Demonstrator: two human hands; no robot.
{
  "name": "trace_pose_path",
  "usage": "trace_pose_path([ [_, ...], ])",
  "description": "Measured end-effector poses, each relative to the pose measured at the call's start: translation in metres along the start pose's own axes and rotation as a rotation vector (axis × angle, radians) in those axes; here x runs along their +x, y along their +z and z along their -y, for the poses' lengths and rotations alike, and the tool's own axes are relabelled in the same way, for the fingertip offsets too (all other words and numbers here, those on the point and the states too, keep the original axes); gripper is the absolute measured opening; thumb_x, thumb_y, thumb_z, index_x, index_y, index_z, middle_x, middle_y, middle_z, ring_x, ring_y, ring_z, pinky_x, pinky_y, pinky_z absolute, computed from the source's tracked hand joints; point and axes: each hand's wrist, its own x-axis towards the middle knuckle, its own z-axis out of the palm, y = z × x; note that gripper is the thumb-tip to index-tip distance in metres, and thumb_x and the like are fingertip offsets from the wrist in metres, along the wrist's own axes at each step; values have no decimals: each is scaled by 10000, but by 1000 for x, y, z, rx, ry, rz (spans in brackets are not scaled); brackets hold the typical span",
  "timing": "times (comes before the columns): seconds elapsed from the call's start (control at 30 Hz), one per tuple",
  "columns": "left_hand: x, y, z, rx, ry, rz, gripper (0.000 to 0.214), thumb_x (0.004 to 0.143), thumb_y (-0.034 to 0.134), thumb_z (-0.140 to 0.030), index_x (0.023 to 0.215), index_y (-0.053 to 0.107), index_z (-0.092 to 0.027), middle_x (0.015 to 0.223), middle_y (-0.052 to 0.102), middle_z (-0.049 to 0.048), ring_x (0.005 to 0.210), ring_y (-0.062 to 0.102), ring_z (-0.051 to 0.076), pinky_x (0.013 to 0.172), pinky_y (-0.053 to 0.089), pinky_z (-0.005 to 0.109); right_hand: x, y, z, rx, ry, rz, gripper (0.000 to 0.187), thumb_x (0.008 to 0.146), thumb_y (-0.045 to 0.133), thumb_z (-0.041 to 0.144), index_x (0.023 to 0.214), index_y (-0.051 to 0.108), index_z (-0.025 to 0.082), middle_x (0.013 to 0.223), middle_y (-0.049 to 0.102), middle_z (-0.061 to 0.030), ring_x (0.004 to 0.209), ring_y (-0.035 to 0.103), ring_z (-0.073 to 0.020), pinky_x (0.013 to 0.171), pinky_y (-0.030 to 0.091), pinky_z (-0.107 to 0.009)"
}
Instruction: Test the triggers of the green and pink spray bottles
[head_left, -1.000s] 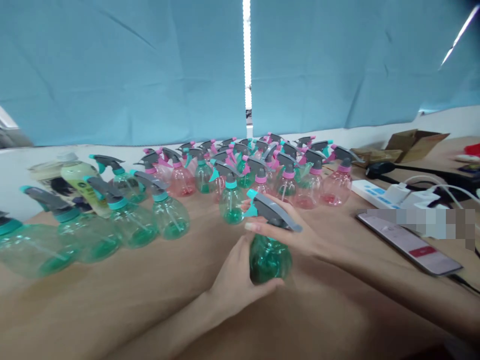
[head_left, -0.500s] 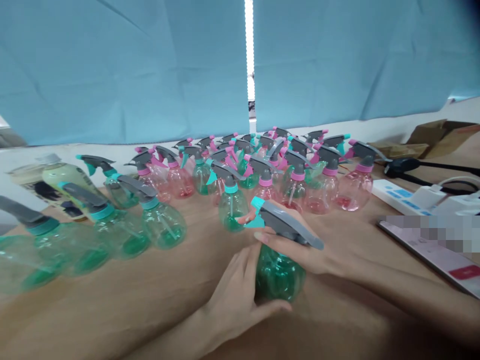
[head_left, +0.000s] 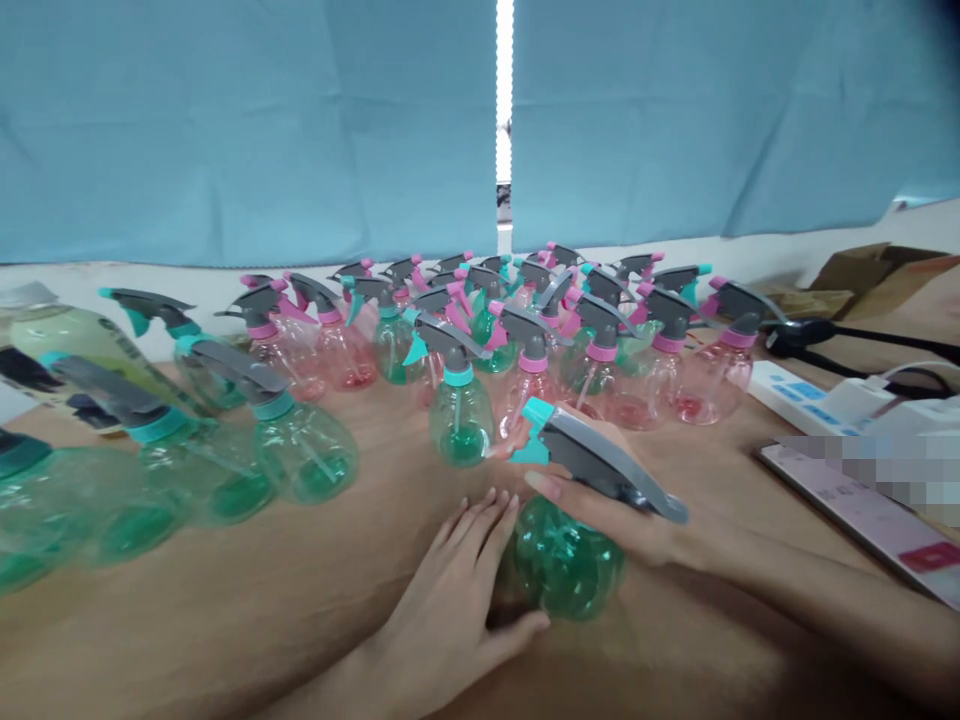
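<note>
Your left hand point(head_left: 457, 600) has loosened since a moment ago: its fingers now lie straight and together against the left side of the green spray bottle point(head_left: 566, 570), with the thumb spread out at its base. At far left at least four teal-capped bottles point(head_left: 300, 455) stand in a loose row, clear-walled, with only a dip tube visible inside. One more point(head_left: 459, 425) stands alone ahead of the pink and teal cluster point(head_left: 592, 350), which is too crowded to count. The bottle you hold stands nearly upright on the brown table point(head_left: 225, 620). The teal nozzle of its gray spray head point(head_left: 607, 468) points left and away from you. Your right hand point(head_left: 637, 525) curls closed around its neck. One power strip point(head_left: 795, 395) and one phone point(head_left: 862, 510) lie at right.
</note>
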Motion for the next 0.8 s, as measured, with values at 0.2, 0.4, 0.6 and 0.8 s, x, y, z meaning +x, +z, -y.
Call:
trace_pose_path([
  [0.2,1,-2,0,-11,11,-5,720,838,607,-515,1408,357,-153,1408,449,179,1282,412,364,1028,336,551,2,2,3,5,13,-26,24,803,541,217,813,520,224,591,485,57,450,411,-81,436,375,-233],
  [0.4,2,-5,-2,1,-5,27,706,843,600,-530,1389,387,-138,1402,454,189,1288,407,365,1025,340,550,-1,1,0,-35,17,-39,87,836,542,300,782,543,232,685,590,16,562,523,-112,521,431,-246],
  [0.6,3,-4,-2,-3,8,11,694,843,603,-530,1396,388,-169,1404,461,161,1289,406,363,1031,334,546,-2,0,-2,-31,90,13,159,861,512,340,766,534,215,688,582,11,591,517,-111,512,401,-238],
  [0.8,3,-5,-3,0,0,44,686,844,606,-517,1383,406,-143,1429,426,178,1305,382,367,1025,343,547,-3,-1,-1,-59,62,22,119,851,505,341,839,570,242,755,625,-6,602,563,-132,529,449,-260],
])
